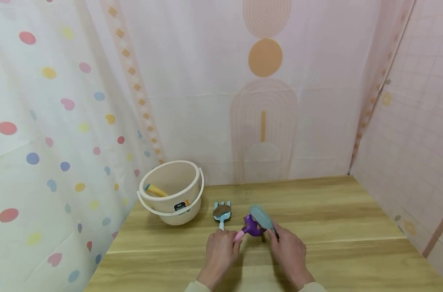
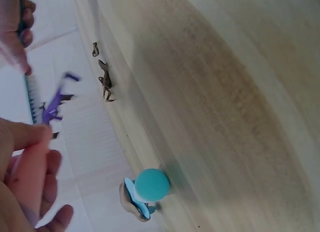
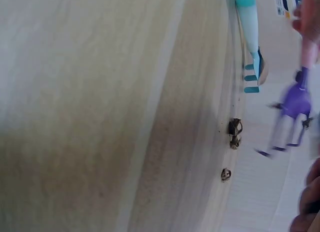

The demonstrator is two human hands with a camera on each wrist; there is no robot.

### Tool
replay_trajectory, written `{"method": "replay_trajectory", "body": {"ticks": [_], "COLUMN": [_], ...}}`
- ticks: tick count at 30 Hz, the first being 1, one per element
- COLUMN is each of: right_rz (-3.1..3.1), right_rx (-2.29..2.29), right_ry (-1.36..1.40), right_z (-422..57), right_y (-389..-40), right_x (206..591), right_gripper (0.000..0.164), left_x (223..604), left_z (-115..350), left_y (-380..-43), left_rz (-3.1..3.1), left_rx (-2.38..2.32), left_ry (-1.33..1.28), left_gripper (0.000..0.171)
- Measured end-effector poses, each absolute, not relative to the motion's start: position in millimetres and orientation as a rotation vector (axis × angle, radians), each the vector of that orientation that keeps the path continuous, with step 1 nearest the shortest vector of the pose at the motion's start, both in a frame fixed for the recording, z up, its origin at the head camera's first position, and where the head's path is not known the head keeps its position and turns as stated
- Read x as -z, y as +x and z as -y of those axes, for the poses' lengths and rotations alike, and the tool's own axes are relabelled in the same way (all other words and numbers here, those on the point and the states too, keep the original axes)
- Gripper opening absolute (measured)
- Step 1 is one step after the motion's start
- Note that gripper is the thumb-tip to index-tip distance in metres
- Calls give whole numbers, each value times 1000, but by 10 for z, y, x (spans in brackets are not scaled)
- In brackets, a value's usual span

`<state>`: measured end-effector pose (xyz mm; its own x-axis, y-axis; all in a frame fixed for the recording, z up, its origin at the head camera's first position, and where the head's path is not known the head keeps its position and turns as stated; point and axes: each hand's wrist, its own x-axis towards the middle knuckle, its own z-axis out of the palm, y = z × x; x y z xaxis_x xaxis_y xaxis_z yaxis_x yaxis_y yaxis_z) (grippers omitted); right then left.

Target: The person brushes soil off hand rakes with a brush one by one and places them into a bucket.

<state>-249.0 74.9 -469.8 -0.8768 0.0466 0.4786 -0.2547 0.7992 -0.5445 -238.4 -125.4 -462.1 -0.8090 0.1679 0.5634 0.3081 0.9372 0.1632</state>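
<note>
My left hand (image 1: 221, 249) grips the pink handle of a small purple toy rake (image 1: 251, 227), its head raised over the table. Dark scraps cling to its tines in both wrist views. My right hand (image 1: 289, 253) holds a grey-teal brush (image 1: 261, 217) by its dark handle; its ribbed back overlaps the rake head in the head view. In the left wrist view the brush's bristles (image 2: 32, 97) show in profile beside the rake. Dark brown, twig-like clumps (image 2: 106, 82) lie on the table beneath.
Beyond my left hand lies a light blue toy rake (image 1: 222, 217) with a brown patch (image 1: 221, 210) over its head. A cream bucket (image 1: 181, 217) with a white handle stands at the back left, a yellow stick-like thing (image 1: 157, 191) inside. Curtains hang around the wooden table (image 1: 334, 211).
</note>
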Motion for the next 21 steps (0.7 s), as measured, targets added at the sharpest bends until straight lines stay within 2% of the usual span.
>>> {"method": "replay_trajectory", "body": {"ticks": [11,21], "right_rz": [2579,2448], "right_rx": [-861,-878], "right_ry": [68,88], "right_z": [-820,-861], "right_y": [-2572,-2609], "right_x": [4704,4621], "right_gripper": [38,31], "left_x": [4623,4570], "left_z": [1252,1270], "left_y": [-2392,-2421], "left_rz": [2487,2570], "left_rx": [320,442], "left_ry": [-349,-278], "left_gripper": [18,9]}}
